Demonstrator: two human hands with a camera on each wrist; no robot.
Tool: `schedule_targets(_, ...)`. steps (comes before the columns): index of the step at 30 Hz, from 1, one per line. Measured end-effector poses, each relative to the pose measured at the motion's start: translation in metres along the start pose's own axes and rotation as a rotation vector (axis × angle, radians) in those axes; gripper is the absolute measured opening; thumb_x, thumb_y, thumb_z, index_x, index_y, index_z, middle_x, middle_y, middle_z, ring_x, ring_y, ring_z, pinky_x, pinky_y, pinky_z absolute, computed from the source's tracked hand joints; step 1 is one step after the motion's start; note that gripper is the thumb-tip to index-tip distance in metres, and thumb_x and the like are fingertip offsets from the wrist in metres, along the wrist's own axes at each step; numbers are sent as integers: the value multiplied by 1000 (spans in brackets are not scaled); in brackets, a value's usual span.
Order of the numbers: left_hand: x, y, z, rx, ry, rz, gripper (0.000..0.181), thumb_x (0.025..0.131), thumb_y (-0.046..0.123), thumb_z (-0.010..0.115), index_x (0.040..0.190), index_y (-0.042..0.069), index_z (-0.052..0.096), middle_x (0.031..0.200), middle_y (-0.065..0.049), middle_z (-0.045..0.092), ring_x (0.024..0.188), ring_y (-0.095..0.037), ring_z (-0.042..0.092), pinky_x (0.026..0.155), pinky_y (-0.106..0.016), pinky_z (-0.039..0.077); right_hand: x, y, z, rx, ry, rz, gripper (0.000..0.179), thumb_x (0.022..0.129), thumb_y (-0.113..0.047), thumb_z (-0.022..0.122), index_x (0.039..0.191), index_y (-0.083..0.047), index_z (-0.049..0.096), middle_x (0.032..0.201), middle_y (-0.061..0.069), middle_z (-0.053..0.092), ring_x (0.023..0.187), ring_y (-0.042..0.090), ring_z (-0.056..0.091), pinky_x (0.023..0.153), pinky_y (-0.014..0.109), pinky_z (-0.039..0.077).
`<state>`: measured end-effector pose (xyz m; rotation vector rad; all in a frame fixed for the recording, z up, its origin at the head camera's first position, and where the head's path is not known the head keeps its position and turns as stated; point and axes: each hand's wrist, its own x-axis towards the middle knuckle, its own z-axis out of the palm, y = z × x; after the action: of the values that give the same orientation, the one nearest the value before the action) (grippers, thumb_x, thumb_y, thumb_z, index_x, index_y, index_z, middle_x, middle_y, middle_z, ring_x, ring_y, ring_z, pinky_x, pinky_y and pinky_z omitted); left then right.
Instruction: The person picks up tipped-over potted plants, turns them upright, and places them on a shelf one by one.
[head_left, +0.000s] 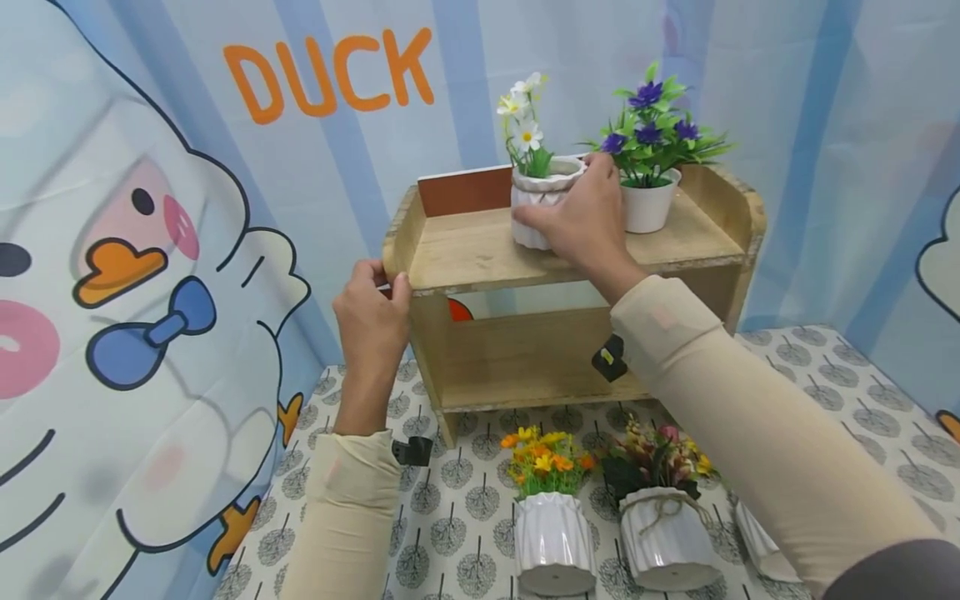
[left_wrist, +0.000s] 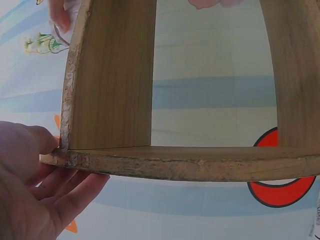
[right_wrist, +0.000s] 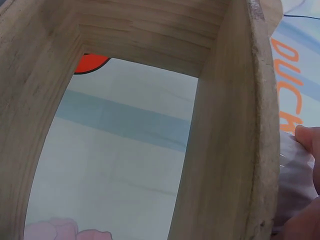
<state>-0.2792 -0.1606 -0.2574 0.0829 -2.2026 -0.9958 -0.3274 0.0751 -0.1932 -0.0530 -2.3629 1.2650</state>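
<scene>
My right hand (head_left: pixel 588 221) grips a white ribbed flower pot (head_left: pixel 529 233) holding artificial white daisies (head_left: pixel 528 133). The pot is at the upper board of a small wooden shelf (head_left: pixel 465 250), left of a smooth white pot (head_left: pixel 647 208) with purple flowers (head_left: pixel 648 117). In the right wrist view, part of the gripped pot (right_wrist: pixel 295 185) shows past the shelf's edge, with fingers on its side. At the shelf's left front corner, my left hand (head_left: pixel 372 312) holds the wood between thumb and fingers. The left wrist view shows that hand (left_wrist: pixel 45 185) around the corner.
Before the shelf, a white pot of orange and yellow flowers (head_left: pixel 555 542) and one tied with twine (head_left: pixel 667 537) lie tilted on the tree-print cloth (head_left: pixel 450 533). Another white pot (head_left: pixel 765 542) is partly hidden by my right sleeve. A duck-print curtain (head_left: pixel 465 50) hangs behind.
</scene>
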Motion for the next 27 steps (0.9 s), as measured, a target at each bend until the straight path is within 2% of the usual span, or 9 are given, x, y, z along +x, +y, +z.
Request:
schedule_targets(5,1,-1,0,-8,0,9,29,99,21,63,118,-1,63,116,-19,74,101,-31,75,81,-41,64,4,0,3,1,4,1,102,74,-44,87,150,-8,29,147,13,45,132,25,47,114,35,43)
schedule_targets(13,2,-1,2,-12,4,24,28,99,21,64,116,0,64,114,-19,74,100,-31,76,80,-41,64,13,5,10,-52,27,-5,102,74,-45,86,149,-8,28,147,17,45,134,30,48,115,39,43)
schedule_targets(19,0,0,3,-26,-1,27,27,98,20,64,116,-1,64,113,-19,75,99,-31,76,81,-41,64,14,7,12,-64,14,30,105,75,-46,86,151,-8,25,150,17,42,136,33,47,117,42,42)
schedule_targets(27,1,1,3,-10,-5,18,29,99,22,63,118,1,64,115,-18,74,100,-30,75,79,-41,65,15,6,11,-87,1,34,104,76,-48,84,151,-8,24,151,17,40,134,34,48,114,44,44)
